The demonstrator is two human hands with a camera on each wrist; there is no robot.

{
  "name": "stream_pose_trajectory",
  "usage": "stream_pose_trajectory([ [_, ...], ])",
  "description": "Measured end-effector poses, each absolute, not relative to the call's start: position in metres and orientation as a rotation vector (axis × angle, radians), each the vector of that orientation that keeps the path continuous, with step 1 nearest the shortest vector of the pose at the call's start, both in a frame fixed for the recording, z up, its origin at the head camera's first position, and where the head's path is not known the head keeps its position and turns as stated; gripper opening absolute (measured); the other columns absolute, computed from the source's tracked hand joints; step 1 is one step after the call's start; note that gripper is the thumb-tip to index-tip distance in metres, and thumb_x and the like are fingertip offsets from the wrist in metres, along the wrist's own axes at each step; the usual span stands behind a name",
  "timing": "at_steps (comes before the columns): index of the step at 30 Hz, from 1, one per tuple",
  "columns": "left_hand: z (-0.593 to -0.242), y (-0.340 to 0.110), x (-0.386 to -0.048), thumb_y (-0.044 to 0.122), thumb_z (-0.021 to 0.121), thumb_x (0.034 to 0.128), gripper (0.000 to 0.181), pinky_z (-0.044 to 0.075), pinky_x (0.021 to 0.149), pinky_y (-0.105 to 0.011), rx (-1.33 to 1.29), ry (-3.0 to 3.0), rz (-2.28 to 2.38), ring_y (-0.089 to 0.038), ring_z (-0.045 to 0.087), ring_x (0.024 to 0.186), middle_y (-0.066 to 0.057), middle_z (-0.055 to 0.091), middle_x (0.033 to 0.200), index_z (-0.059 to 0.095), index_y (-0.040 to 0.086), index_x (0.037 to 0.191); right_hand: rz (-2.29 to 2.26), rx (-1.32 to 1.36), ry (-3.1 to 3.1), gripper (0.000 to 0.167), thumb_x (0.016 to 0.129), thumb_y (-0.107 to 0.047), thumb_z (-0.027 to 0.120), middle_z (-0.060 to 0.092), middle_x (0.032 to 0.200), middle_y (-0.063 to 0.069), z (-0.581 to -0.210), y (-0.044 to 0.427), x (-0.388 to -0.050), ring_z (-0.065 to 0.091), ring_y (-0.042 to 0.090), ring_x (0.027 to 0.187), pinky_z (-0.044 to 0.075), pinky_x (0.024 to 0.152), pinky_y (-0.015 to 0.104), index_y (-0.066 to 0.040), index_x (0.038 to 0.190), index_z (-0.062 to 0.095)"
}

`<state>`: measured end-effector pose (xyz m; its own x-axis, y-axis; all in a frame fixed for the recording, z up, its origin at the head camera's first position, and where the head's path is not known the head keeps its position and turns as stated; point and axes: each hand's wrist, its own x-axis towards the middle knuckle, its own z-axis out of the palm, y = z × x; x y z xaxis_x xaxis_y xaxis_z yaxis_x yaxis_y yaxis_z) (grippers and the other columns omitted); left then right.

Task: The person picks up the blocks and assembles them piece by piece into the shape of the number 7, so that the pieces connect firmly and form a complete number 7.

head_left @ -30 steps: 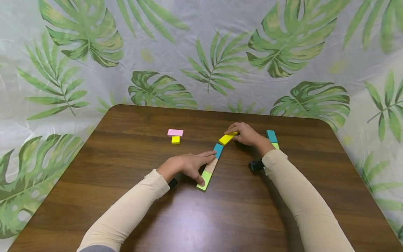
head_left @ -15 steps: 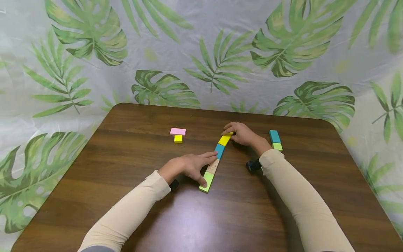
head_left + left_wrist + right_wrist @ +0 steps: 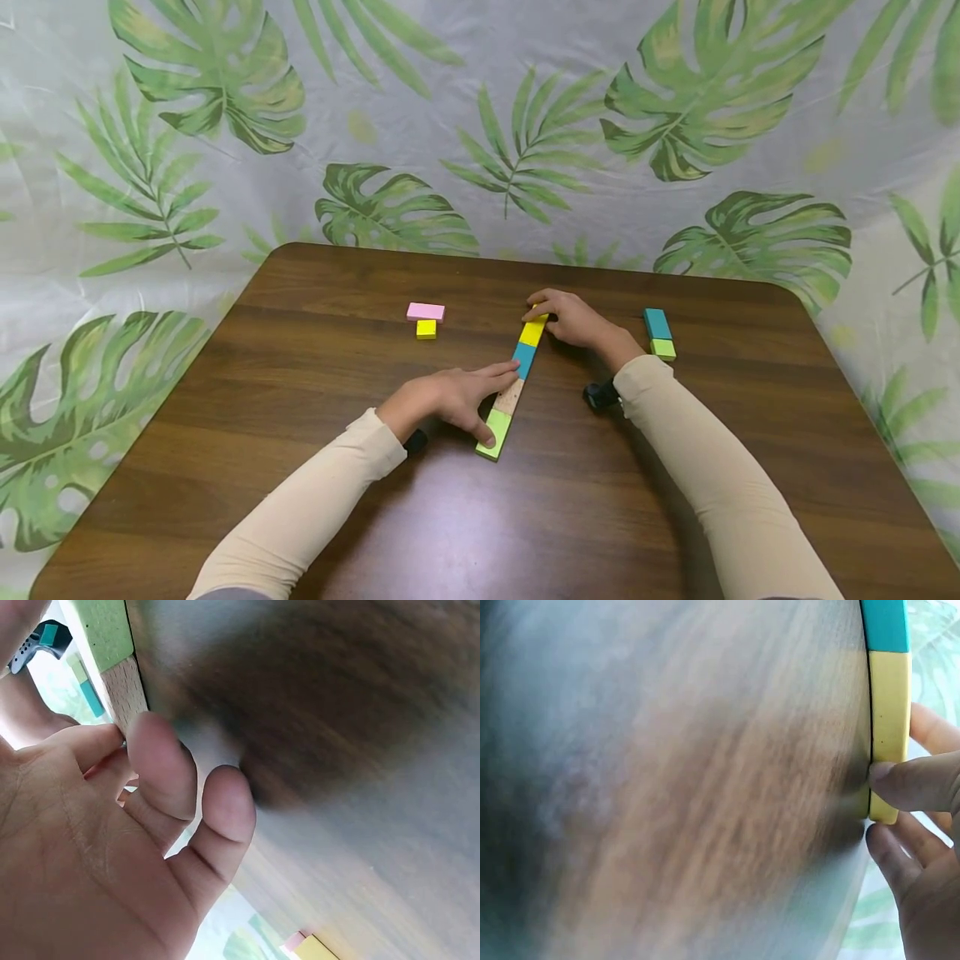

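A straight row of flat blocks lies slantwise on the table: a light green block [image 3: 495, 427] nearest, then a bare wood block [image 3: 508, 397], a blue block [image 3: 525, 360] and a yellow block [image 3: 533, 332] at the far end. My left hand [image 3: 455, 396] spans the row's near part from the left, its thumb on the green block and its fingertips on the blue one. My right hand [image 3: 573, 319] pinches the yellow block's far end between thumb and fingers. In the right wrist view the yellow block [image 3: 889, 705] meets the blue block [image 3: 886, 626] end to end.
On the dark wooden table [image 3: 315, 358], a pink block [image 3: 426, 312] and a small yellow block [image 3: 426, 330] touch at the left of the row. A teal block [image 3: 657, 324] and a small green block [image 3: 662, 348] lie to the right. Leaf-printed cloth [image 3: 420, 108] hangs behind.
My right hand has swung the yellow block leftward from an angle into line with the blue block. My left hand has stayed on the row.
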<state>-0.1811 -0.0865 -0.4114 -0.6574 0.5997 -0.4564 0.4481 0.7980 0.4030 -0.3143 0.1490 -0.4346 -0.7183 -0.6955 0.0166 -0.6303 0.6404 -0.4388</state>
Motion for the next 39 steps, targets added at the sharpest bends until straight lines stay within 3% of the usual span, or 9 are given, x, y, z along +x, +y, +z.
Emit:
stream_pose_trajectory([
  [6, -0.4112, -0.0867, -0.1818, 0.043, 0.076, 0.0842, 0.103, 0.025, 0.120, -0.054, 0.788, 2.398, 0.345, -0.027, 0.027, 0.152, 0.016, -0.004, 0.168, 0.009, 0.029, 0.161, -0.628, -1.084, 2.697, 0.040, 0.092, 0.011, 0.055, 0.051, 0.144, 0.020, -0.4331, 0.1488, -0.3147, 0.048, 0.041, 0.134, 0.045, 0.106, 0.053, -0.008, 0.123, 0.071],
  [12, -0.4115, -0.0866, -0.1816, 0.043, 0.077, 0.0836, 0.105, 0.026, 0.120, -0.054, 0.776, 2.396, 0.345, -0.028, 0.030, 0.151, 0.017, -0.004, 0.168, 0.007, 0.030, 0.161, -0.625, -1.068, 2.685, 0.041, 0.092, 0.010, 0.054, 0.049, 0.146, 0.021, -0.4335, 0.1484, -0.3138, 0.045, 0.042, 0.136, 0.044, 0.107, 0.055, -0.008, 0.125, 0.070],
  [19, -0.4134, -0.0871, -0.1822, 0.043, 0.076, 0.0838, 0.105, 0.025, 0.121, -0.055, 0.770, 2.390, 0.345, -0.027, 0.027, 0.152, 0.018, -0.004, 0.168, 0.006, 0.031, 0.161, -0.585, -1.049, 2.701, 0.040, 0.093, 0.006, 0.057, 0.048, 0.149, 0.019, -0.4337, 0.1492, -0.3134, 0.040, 0.042, 0.140, 0.033, 0.115, 0.058, -0.012, 0.127, 0.069],
  [26, -0.4137, -0.0878, -0.1829, 0.043, 0.076, 0.0842, 0.105, 0.022, 0.122, -0.055, 0.779, 2.388, 0.347, -0.023, 0.024, 0.153, 0.017, -0.005, 0.168, 0.006, 0.030, 0.161, -0.598, -0.982, 2.714, 0.051, 0.094, 0.003, 0.056, 0.046, 0.150, 0.020, -0.4341, 0.1494, -0.3153, 0.041, 0.041, 0.139, 0.035, 0.114, 0.057, -0.005, 0.145, 0.050],
  [30, -0.4122, -0.0882, -0.1826, 0.043, 0.076, 0.0844, 0.105, 0.023, 0.121, -0.055, 0.776, 2.383, 0.351, -0.024, 0.025, 0.153, 0.017, -0.005, 0.168, 0.006, 0.030, 0.161, -0.598, -0.961, 2.717, 0.047, 0.095, 0.001, 0.057, 0.046, 0.147, 0.020, -0.4347, 0.1493, -0.3169, 0.044, 0.040, 0.137, 0.039, 0.112, 0.054, -0.003, 0.142, 0.052],
  [39, -0.4116, -0.0878, -0.1826, 0.044, 0.076, 0.0842, 0.104, 0.023, 0.121, -0.057, 0.776, 2.380, 0.348, -0.026, 0.026, 0.152, 0.017, -0.005, 0.168, 0.007, 0.030, 0.161, -0.616, -1.000, 2.719, 0.044, 0.093, 0.000, 0.058, 0.052, 0.145, 0.019, -0.4359, 0.1522, -0.3186, 0.043, 0.042, 0.135, 0.031, 0.116, 0.057, -0.006, 0.136, 0.059],
])
